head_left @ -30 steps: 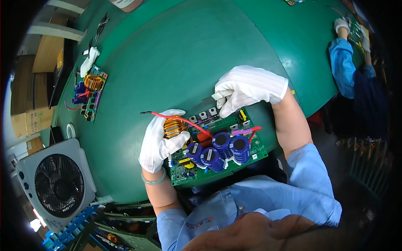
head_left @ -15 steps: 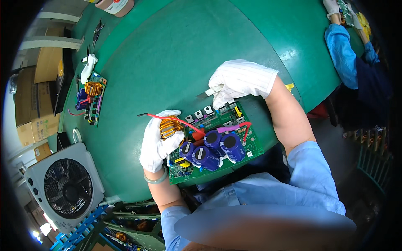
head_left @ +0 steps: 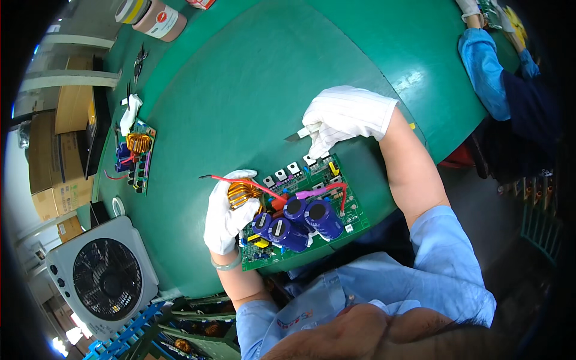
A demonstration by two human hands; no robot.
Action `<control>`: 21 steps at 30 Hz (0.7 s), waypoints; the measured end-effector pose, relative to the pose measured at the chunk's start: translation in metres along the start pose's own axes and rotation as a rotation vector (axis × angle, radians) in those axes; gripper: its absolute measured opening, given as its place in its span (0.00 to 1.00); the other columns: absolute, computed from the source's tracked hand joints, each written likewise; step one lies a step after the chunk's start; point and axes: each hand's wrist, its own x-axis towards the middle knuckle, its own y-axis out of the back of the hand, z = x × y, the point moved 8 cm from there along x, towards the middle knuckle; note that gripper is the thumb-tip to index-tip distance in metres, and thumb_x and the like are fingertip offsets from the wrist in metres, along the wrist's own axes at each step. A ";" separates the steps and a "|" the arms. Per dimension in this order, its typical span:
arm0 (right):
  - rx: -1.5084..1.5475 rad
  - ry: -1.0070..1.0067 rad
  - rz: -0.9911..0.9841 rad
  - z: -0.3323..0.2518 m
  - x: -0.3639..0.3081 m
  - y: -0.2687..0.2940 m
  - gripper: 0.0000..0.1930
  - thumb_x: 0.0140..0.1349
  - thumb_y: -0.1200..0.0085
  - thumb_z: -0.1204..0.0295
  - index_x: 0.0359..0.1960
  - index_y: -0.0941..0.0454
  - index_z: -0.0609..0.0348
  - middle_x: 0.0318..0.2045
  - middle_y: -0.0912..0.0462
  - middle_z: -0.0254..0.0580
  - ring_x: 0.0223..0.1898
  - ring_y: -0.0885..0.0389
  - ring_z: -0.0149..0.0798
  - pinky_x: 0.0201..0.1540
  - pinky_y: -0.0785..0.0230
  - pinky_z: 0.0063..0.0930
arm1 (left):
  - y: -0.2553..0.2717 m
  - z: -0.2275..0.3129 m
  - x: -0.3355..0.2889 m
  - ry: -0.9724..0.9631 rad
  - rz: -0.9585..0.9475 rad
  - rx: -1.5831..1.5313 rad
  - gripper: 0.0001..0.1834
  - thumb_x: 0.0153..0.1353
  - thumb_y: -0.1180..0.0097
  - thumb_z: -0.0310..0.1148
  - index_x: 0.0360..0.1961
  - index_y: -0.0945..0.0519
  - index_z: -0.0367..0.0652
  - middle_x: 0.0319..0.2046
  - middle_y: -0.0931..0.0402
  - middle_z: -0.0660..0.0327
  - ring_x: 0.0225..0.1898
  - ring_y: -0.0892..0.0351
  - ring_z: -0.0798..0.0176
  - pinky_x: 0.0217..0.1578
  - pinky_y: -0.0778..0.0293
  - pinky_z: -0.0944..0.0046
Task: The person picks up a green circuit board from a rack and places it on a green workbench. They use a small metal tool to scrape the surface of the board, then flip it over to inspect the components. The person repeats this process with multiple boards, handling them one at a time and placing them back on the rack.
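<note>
A green circuit board (head_left: 273, 259) is held at a tilt close to my body, over the table's near edge. My left hand (head_left: 223, 216), in a white glove, is closed around the board's left end, at the copper-wound coil (head_left: 241, 193). Several blue-purple capacitors (head_left: 324, 219) stand on the board, and a red wire (head_left: 240, 181) reaches left over the coil. My gloved right hand (head_left: 343, 120) is closed on a small blade (head_left: 293, 137) with a pale grip, its tip pointing left. Its lower fingers are at the board's far edge, beside white-faced transistors (head_left: 293, 168).
On the left lie another circuit board (head_left: 144, 159), a white cloth-like piece (head_left: 130, 114) and pliers (head_left: 140, 63). A box fan (head_left: 108, 279) stands at the lower left. Jars (head_left: 161, 23) stand at the far left. Another person's sleeve (head_left: 483, 72) shows at the upper right.
The board has turned a little and moved slightly left with my left hand. The blade stays in my right hand. The whole view has shifted, with the fan and jars lower in it.
</note>
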 end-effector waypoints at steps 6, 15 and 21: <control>0.267 0.150 0.075 -0.040 -0.012 0.012 0.16 0.55 0.35 0.55 0.29 0.17 0.56 0.25 0.15 0.43 0.26 0.19 0.48 0.29 0.29 0.38 | 0.000 -0.002 -0.001 0.057 0.016 -0.015 0.35 0.52 0.28 0.46 0.55 0.24 0.35 0.45 0.23 0.58 0.46 0.23 0.65 0.50 0.26 0.63; 0.204 0.238 0.112 -0.069 -0.018 0.001 0.16 0.57 0.41 0.59 0.24 0.21 0.61 0.20 0.23 0.51 0.25 0.25 0.55 0.29 0.33 0.43 | -0.001 -0.015 0.001 0.135 0.036 -0.216 0.32 0.54 0.35 0.41 0.56 0.25 0.31 0.47 0.22 0.55 0.48 0.23 0.63 0.53 0.28 0.63; 0.253 0.165 0.021 -0.059 -0.013 -0.005 0.21 0.54 0.34 0.52 0.27 0.24 0.59 0.21 0.24 0.48 0.26 0.25 0.52 0.31 0.35 0.44 | 0.004 -0.027 -0.003 0.208 0.079 -0.251 0.30 0.56 0.36 0.35 0.58 0.26 0.32 0.47 0.21 0.56 0.46 0.21 0.65 0.50 0.25 0.65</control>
